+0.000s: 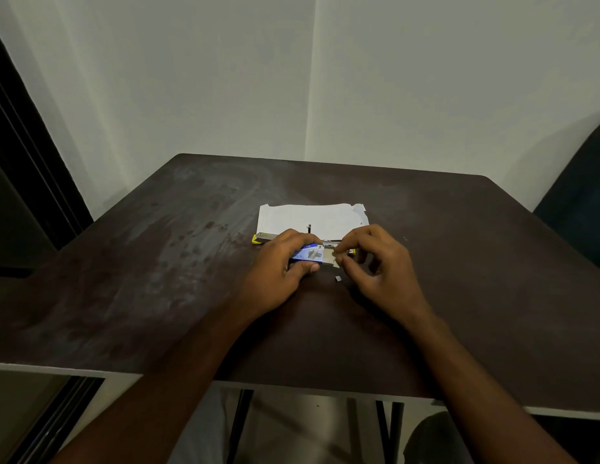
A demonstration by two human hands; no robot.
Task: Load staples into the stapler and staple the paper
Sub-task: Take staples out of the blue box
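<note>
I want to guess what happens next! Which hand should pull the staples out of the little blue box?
Probably the right hand: its fingers already pinch at the open end of the small blue cardboard staple box, while the left hand grips that box.

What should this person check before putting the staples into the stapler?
1. Staple box held steady in the left hand: ok.
2. Right hand fingertips pinching at the box's open end: ok.
3. Staple strip actually out and gripped: cannot tell.
4. Stapler within reach, behind the hands: ok.
5. Stapler opened for loading: cannot tell, mostly hidden.
6. Paper lying flat on the table: ok.
</note>
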